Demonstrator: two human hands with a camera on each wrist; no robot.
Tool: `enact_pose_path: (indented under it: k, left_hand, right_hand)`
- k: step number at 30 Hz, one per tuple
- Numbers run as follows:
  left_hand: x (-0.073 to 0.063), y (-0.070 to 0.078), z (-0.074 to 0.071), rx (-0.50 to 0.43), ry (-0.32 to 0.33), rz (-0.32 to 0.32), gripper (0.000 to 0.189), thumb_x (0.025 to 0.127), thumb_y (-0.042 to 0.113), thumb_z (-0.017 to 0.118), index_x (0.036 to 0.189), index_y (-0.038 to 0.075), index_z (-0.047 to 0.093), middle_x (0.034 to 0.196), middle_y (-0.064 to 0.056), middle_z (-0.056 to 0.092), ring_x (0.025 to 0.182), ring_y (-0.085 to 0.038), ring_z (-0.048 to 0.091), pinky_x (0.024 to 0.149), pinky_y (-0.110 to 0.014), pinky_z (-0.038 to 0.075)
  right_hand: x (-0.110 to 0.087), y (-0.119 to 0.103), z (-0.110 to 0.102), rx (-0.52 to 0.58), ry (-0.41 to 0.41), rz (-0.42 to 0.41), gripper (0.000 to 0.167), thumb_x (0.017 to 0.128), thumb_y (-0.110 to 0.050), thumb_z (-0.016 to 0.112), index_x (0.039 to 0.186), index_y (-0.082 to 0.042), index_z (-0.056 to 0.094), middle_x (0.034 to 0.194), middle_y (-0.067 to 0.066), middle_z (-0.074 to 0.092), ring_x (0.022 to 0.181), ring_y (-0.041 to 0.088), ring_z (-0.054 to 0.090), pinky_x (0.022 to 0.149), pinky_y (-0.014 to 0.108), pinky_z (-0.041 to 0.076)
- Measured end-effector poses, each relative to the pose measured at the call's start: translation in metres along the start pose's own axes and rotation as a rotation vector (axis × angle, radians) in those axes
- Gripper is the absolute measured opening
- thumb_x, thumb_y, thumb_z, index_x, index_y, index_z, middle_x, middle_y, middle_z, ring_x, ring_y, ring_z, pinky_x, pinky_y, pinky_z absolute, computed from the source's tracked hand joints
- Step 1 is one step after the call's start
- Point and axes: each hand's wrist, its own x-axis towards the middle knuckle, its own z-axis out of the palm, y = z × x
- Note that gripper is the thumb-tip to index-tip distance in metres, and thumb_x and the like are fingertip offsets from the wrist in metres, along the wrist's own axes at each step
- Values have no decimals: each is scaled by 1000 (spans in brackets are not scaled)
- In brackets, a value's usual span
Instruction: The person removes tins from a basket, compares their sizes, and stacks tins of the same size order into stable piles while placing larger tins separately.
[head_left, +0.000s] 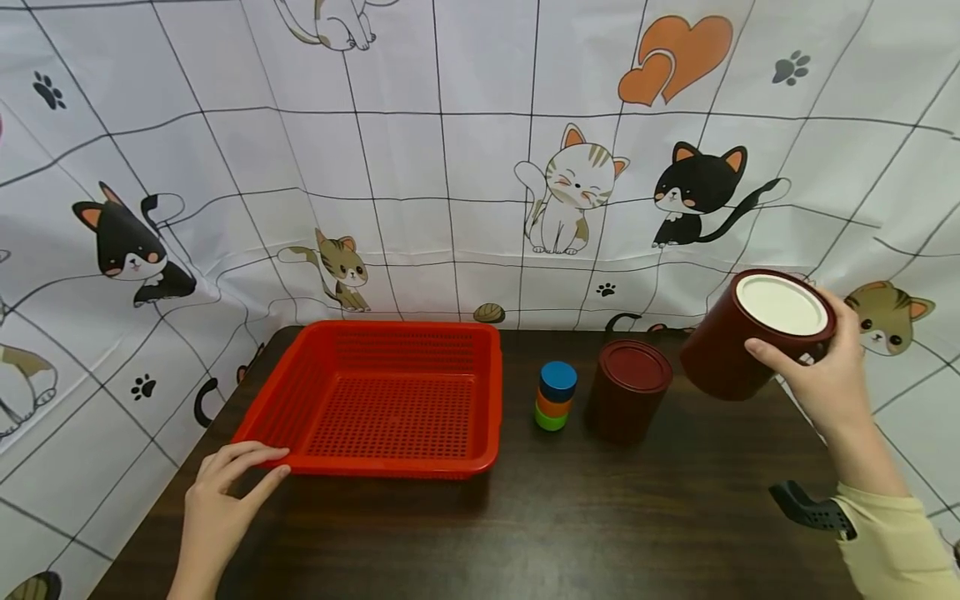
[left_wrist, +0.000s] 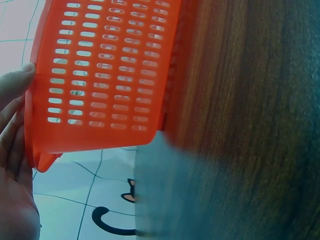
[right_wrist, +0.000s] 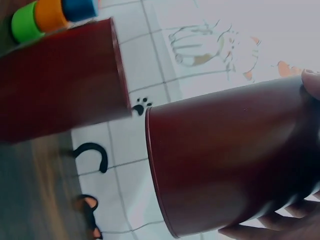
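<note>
My right hand (head_left: 828,375) grips a dark red canister (head_left: 723,354), held tilted above the table at the right. Its round end facing the head camera is white inside a dark red edge. In the right wrist view the canister (right_wrist: 225,160) fills the middle, with fingers (right_wrist: 280,222) curled around its side. At the lower left my left hand (head_left: 225,500) pinches the near left corner of a red plastic basket (head_left: 390,467) by the rim. The basket stands on the table with nothing visible inside.
Between basket and held canister stands a second dark red canister (head_left: 628,396) with a dark red lid. Just left of it is a small stack of blue, orange and green pieces (head_left: 556,392). A cat-printed white curtain (head_left: 405,167) hangs behind the dark wooden table (head_left: 600,525).
</note>
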Motion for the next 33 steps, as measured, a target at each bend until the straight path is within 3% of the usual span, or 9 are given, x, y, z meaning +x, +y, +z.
enact_pose_path:
  k: [3,10,23,33]
  left_hand:
    - [1,2,0,0,-1,-2,39,67,-1,88,94,25,79,101,12,65,99,11,42,85,-12,29]
    - [1,1,-2,5,-1,5,37,67,0,88,93,24,79,100,16,63,98,11,42,85,-12,29]
    - [2,2,-1,-1,1,17,37,66,0,88,93,24,79,100,14,64,99,11,42,85,-11,29]
    - [1,0,1,5,-3,7,39,66,0,88,94,26,79,100,17,63,98,11,42,85,-11,29]
  right_hand:
    - [4,10,2,-12,15,-7,90,83,-13,77,153,-26,22,135,-20,31,117,0,41,80,0,37]
    - [9,31,4,-7,-36,-29,94,83,-9,77,154,-30,19,137,-19,31,127,5,39,80,-2,38]
    - [10,70,7,-20,-78,-84,93,81,-5,78,154,-24,23,132,-23,31,113,-6,41,80,-1,37]
    - [7,91,14,-51,-110,-103,96,79,-8,80,155,-22,23,132,-24,32,117,-9,39,83,-2,33]
